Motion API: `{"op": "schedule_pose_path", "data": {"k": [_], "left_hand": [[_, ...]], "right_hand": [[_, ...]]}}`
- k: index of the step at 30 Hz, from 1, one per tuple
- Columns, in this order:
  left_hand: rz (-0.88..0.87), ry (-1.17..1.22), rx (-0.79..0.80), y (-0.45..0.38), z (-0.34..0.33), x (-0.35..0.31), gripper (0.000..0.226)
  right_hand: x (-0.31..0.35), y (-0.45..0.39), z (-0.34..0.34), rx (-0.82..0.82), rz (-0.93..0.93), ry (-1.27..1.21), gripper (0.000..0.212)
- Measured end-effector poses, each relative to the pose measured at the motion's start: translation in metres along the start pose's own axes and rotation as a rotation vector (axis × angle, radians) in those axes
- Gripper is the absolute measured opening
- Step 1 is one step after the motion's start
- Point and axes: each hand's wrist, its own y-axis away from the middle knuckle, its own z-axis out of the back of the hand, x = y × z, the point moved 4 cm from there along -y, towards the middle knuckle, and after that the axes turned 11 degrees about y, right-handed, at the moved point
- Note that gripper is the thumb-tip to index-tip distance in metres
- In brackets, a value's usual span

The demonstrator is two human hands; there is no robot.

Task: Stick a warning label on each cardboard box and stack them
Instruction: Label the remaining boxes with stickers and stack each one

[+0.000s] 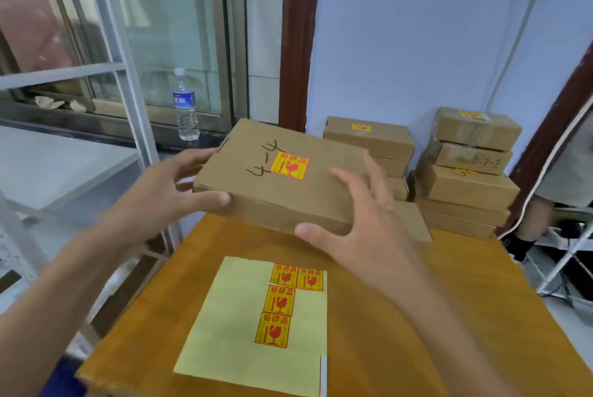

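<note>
A flat cardboard box (324, 191) marked "4-4" carries a yellow and red warning label (289, 165) on its top face. It is held tilted above the wooden table (465, 300). My left hand (167, 191) grips its left end, thumb on the front edge. My right hand (359, 223) grips its right front corner, thumb under the edge and fingers spread over the top. On the table in front lies a pale yellow backing sheet (234, 326) with several warning labels (278, 300) still on it.
Two stacks of labelled cardboard boxes stand at the table's back: one in the middle (369, 136), a taller one at the right (468, 172). A water bottle (185, 104) stands on the window sill at the left. A wire rack (564, 255) is at the right.
</note>
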Motion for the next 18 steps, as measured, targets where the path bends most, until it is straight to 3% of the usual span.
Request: {"op": "schedule_pose_path", "data": {"k": [3,7,14,18], "left_hand": [[-0.01,0.015,-0.092,-0.042,0.037,0.027,0.061],[0.006,0.039,-0.158,-0.089,0.062,0.069,0.046],[0.081,0.054,-0.116,-0.135,0.059,0.136,0.061],[0.115,0.066,-0.133,-0.139,0.046,0.17,0.055]], "right_hand": [[0.019,-0.063,-0.034,-0.031,0.065,0.049,0.086],[0.031,-0.126,-0.08,-0.052,0.073,0.068,0.083],[0.022,-0.181,-0.12,0.006,0.107,0.28,0.081],[0.011,-0.192,-0.142,0.078,0.162,0.465,0.08]]}}
